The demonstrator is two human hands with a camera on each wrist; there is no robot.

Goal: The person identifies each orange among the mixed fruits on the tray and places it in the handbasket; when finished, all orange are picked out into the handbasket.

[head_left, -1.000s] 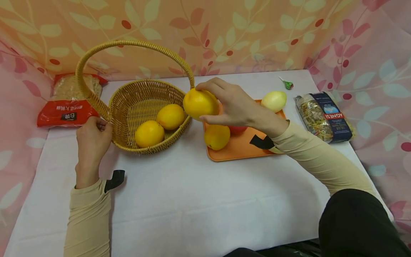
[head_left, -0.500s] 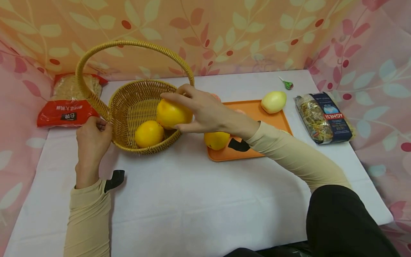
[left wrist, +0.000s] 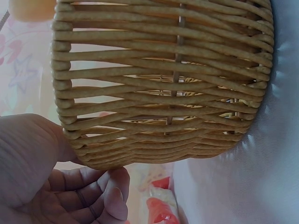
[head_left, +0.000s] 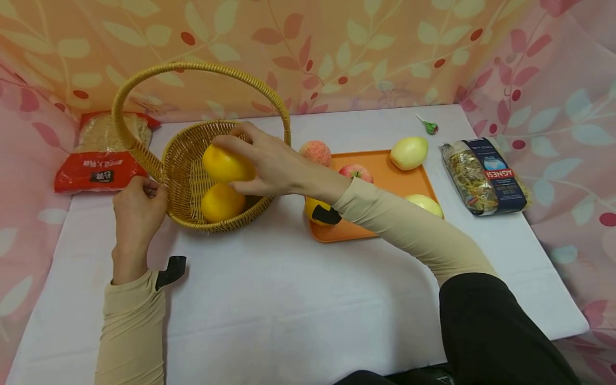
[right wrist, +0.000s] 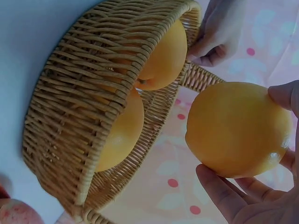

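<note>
My right hand [head_left: 269, 163] holds a yellow orange [head_left: 226, 164] over the wicker basket [head_left: 185, 171], thumb on one side and fingers on the other. In the right wrist view this held orange [right wrist: 238, 130] is apart from the basket [right wrist: 79, 93]. Two more oranges lie inside: a near one [right wrist: 166, 56] and another [right wrist: 121, 130]. From the head, one orange [head_left: 222, 203] shows; the other is hidden by my hand. My left hand [head_left: 139, 211] pinches the basket's left rim near the handle base, its fingers curled under the rim in the left wrist view.
An orange tray [head_left: 399, 179] to the right bears an apple [head_left: 357, 172], a partly hidden orange and pale yellow-green fruits [head_left: 409, 152]. A speckled pink fruit [head_left: 316, 152] sits at its back left corner. Also around are a pasta bag [head_left: 486, 176], a lollipop [head_left: 430, 127] and a red bag [head_left: 101, 166].
My right hand has carried the orange leftward from beside the tray, past the basket's right rim, to above the basket's inside. My left hand has stayed on the rim.
</note>
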